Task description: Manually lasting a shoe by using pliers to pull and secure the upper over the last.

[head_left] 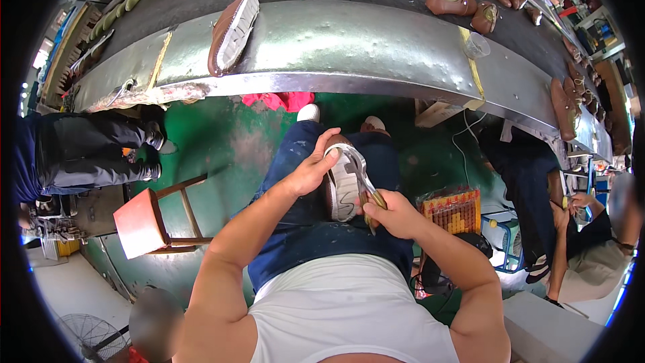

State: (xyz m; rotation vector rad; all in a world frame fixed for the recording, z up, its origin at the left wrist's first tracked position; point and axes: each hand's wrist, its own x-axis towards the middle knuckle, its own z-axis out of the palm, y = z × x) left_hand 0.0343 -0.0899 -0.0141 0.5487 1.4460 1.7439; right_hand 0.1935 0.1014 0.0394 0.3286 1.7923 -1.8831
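A brown shoe with a pale sole (344, 196) rests sole up on my lap, its toe end pointing toward the bench. My left hand (310, 172) grips its left side near the toe, thumb lying over the sole's edge. In my right hand (392, 215) are pliers (363, 185) with dull yellowish handles, fingers wrapped round them. The metal jaws reach across the sole's right edge; whether they pinch anything there is too small to tell. Ahead, another brown shoe (233, 33) leans on its side on the metal bench edge, its white sole facing right.
A metal-edged bench (322, 30) with a dark belt curves across the front. Brown shoes (451, 1) stand at its far right. A stool (142, 222) sits left, near a standing person (87, 154). At right are a yellow-red crate (457, 212) and a seated co-worker (598, 255).
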